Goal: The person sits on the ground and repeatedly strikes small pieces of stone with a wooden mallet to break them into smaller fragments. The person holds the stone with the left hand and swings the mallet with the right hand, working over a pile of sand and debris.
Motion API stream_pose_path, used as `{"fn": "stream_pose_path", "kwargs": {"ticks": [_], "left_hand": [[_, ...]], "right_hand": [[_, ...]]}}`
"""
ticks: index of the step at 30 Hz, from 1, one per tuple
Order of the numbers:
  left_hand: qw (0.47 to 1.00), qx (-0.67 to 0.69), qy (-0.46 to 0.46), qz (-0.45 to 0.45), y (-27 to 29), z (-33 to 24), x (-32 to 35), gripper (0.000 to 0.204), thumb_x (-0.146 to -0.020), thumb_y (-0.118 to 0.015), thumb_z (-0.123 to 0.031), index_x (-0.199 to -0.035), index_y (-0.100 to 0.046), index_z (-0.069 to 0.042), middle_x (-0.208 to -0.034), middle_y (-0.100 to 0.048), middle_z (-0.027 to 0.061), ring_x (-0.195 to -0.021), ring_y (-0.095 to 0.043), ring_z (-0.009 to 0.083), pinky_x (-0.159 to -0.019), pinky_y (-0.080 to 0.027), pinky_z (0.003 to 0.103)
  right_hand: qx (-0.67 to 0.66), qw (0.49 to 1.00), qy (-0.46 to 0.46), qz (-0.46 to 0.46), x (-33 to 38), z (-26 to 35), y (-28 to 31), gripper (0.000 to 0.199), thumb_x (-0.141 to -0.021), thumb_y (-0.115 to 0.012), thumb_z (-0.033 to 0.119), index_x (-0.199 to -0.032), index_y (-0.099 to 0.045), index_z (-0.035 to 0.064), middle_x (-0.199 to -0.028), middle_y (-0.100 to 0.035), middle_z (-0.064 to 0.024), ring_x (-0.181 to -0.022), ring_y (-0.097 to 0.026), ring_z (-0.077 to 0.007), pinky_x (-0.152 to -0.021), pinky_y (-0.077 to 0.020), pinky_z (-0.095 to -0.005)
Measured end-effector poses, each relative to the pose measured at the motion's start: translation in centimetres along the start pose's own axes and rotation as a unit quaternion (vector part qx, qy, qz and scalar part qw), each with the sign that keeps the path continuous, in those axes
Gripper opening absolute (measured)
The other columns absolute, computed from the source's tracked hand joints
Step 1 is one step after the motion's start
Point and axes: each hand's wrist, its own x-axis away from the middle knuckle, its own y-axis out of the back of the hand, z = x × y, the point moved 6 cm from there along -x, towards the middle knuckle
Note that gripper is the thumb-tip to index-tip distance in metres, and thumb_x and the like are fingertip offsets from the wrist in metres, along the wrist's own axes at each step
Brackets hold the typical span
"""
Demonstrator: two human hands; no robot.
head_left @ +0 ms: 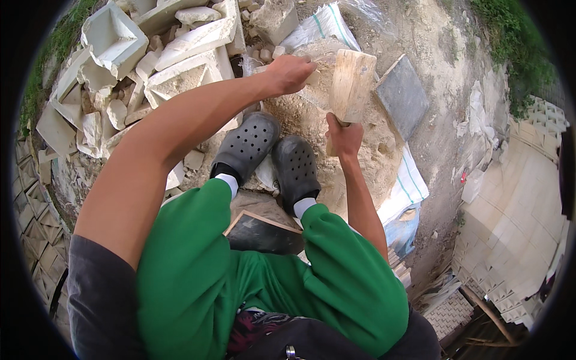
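Observation:
My right hand [346,137] is closed round the handle of a pale wooden mallet [353,81], whose broad, flat-sided head points away from me. To its left, my left hand [291,74] is held out over the dusty ground with its fingers curled closed. Whatever those fingers may hold is hidden from this view. Beneath both hands lies a heap of pale crumbled powder and grit [360,168]. A white woven sack [324,27] with green stripes sticks out beyond the left hand. Right of the mallet lies a flat grey square slab [402,96].
Broken pale blocks [198,45] and a hollow box-shaped piece [114,39] pile up at the far left. My feet in grey clogs [249,144] stand close to the powder. Another striped sack [405,186] lies right of my right forearm. Patterned pale panels [510,210] stand farther right.

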Motion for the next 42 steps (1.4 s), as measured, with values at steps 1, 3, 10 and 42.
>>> {"fn": "stream_pose_path", "kwargs": {"ticks": [1,3,10,42], "left_hand": [[1.0,-0.001,-0.011,-0.007,0.1,-0.1,0.0,0.028,-0.079,-0.073,-0.014,-0.102,-0.06,-0.003,-0.103,-0.066,0.0136,-0.091,-0.068,0.0371,-0.075,-0.056,0.047],[1.0,0.004,-0.001,0.002,0.3,-0.1,-0.1,0.028,-0.079,-0.073,-0.014,-0.101,-0.06,-0.003,-0.102,-0.065,0.0138,-0.09,-0.068,0.0372,-0.075,-0.056,0.048],[0.999,-0.01,0.016,0.03,0.9,0.1,0.1,0.028,-0.079,-0.073,-0.016,-0.103,-0.061,-0.005,-0.102,-0.063,0.0132,-0.091,-0.067,0.0374,-0.077,-0.055,0.048],[0.998,0.011,0.066,-0.005,0.9,-0.1,1.1,0.043,-0.079,-0.078,-0.026,-0.113,-0.06,-0.009,-0.111,-0.064,0.0106,-0.087,-0.069,0.0354,-0.073,-0.055,0.046]], "right_hand": [[-0.009,0.999,0.041,-0.022,-0.1,-0.4,0.0,0.032,-0.082,-0.073,0.025,-0.097,-0.07,-0.0036,-0.07,-0.071,-0.0123,-0.056,-0.071,-0.0232,-0.059,-0.0552,-0.038],[0.009,0.999,0.039,-0.003,-0.5,-0.9,-0.2,0.034,-0.081,-0.074,0.026,-0.097,-0.071,-0.0046,-0.071,-0.072,-0.0126,-0.058,-0.071,-0.0232,-0.06,-0.0554,-0.0383],[-0.001,0.997,-0.071,0.043,0.9,2.3,0.8,0.039,-0.079,-0.075,0.028,-0.098,-0.072,-0.006,-0.081,-0.074,-0.0182,-0.069,-0.074,-0.0278,-0.065,-0.0573,-0.0391],[-0.123,0.983,-0.082,0.106,-0.5,-0.2,0.8,0.039,-0.082,-0.078,0.032,-0.096,-0.068,-0.0034,-0.07,-0.069,-0.0122,-0.056,-0.067,-0.0189,-0.056,-0.0527,-0.0362]]}}
